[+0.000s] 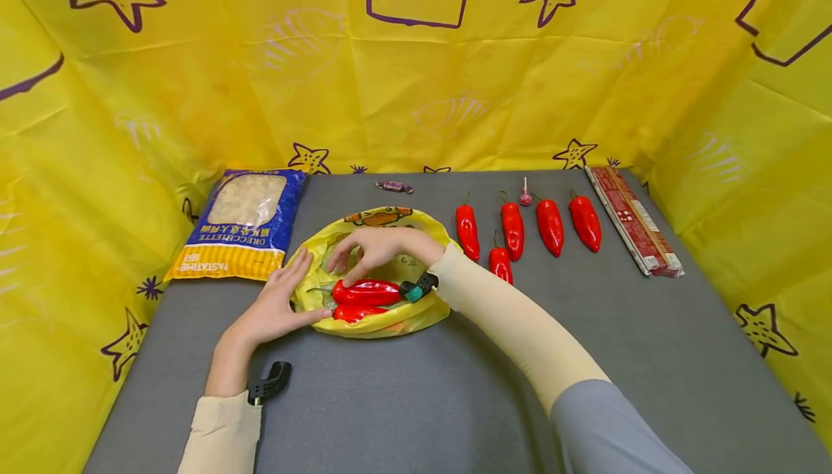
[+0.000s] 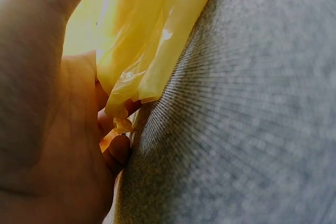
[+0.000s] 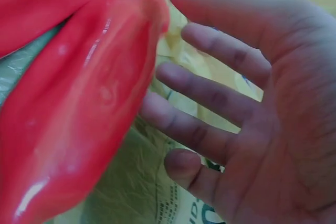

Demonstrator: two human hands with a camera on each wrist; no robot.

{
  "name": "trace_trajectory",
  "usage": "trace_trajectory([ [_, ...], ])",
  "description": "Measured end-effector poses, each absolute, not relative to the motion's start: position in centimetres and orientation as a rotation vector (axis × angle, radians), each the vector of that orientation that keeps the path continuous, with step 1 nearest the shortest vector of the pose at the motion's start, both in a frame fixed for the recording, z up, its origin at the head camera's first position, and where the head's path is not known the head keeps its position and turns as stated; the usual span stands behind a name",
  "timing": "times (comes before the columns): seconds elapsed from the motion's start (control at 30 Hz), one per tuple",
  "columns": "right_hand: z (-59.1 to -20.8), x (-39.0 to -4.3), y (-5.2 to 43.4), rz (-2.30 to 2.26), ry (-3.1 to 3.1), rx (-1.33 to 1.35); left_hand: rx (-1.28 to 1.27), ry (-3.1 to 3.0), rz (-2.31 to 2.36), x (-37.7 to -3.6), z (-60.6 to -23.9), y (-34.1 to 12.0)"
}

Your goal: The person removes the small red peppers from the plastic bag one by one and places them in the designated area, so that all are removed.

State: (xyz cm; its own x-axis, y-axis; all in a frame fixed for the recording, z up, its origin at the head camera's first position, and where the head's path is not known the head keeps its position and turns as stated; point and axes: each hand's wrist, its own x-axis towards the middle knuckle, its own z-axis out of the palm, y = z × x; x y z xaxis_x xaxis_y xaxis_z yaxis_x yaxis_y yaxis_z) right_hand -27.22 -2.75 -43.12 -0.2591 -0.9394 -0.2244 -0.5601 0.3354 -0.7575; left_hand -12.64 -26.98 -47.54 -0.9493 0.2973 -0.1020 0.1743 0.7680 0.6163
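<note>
Two peppers (image 1: 364,292) lie in the yellow bag (image 1: 383,322), five more right of it. The left hand (image 1: 276,304) pinches the bag's rim; the right hand (image 1: 373,246), fingers spread, holds nothing. If the thin plastic slips, the mouth could collapse over the peppers.

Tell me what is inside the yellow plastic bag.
Two red peppers lie side by side inside the yellow bag. The right hand hovers open over them, and the left hand holds the bag's edge. Anything beneath the peppers or hand is covered.
</note>
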Motion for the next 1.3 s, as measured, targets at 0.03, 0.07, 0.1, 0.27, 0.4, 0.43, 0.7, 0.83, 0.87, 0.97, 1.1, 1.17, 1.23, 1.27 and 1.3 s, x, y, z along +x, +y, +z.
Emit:
trace_trajectory([
  [0.03, -43.24, -27.17, -2.77, -0.714, 1.923, -1.306, 0.373, 2.768, 0.936, -12.67, -47.5, -26.94],
  [0.07, -43.34, -27.15, -2.77, -0.707, 1.913, -1.301, 0.374, 2.768, 0.937, -12.7, -47.46, -26.89],
  [0.1, -43.44, -27.14, -2.76, -0.697, 1.907, -1.297, 0.375, 2.768, 0.938, -12.72, -47.43, -26.84],
  [0.27, -43.67, -27.13, -2.62, -0.669, 1.888, -1.292, 0.385, 2.769, 0.94, -12.83, -47.36, -26.65],
  [0.4, -43.7, -27.15, -2.55, -0.653, 1.867, -1.285, 0.388, 2.77, 0.938, -12.87, -47.38, -26.6],
  [0.43, -43.69, -27.14, -2.54, -0.65, 1.863, -1.285, 0.388, 2.772, 0.937, -12.88, -47.38, -26.61],
  [0.7, -43.63, -26.97, -2.65, -0.66, 1.847, -1.281, 0.385, 2.776, 0.939, -12.86, -47.41, -26.67],
  [0.83, -43.57, -26.89, -2.69, -0.653, 1.862, -1.285, 0.381, 2.776, 0.934, -12.81, -47.45, -26.71],
  [0.87, -43.55, -26.88, -2.69, -0.648, 1.871, -1.288, 0.38, 2.776, 0.932, -12.8, -47.45, -26.72],
  [0.97, -43.49, -26.85, -2.7, -0.646, 1.887, -1.294, 0.377, 2.777, 0.927, -12.76, -47.43, -26.75],
  [1.1, -43.44, -26.81, -2.7, -0.666, 1.876, -1.298, 0.373, 2.776, 0.927, -12.69, -47.41, -26.82],
  [1.17, -43.51, -26.82, -2.68, -0.676, 1.869, -1.303, 0.371, 2.775, 0.931, -12.63, -47.41, -26.85],
  [1.23, -43.58, -26.86, -2.63, -0.688, 1.87, -1.307, 0.37, 2.774, 0.933, -12.59, -47.4, -26.86],
  [1.27, -43.6, -26.88, -2.58, -0.694, 1.872, -1.307, 0.371, 2.773, 0.935, -12.58, -47.39, -26.86],
  [1.3, -43.62, -26.9, -2.52, -0.699, 1.876, -1.308, 0.372, 2.773, 0.937, -12.58, -47.38, -26.85],
])
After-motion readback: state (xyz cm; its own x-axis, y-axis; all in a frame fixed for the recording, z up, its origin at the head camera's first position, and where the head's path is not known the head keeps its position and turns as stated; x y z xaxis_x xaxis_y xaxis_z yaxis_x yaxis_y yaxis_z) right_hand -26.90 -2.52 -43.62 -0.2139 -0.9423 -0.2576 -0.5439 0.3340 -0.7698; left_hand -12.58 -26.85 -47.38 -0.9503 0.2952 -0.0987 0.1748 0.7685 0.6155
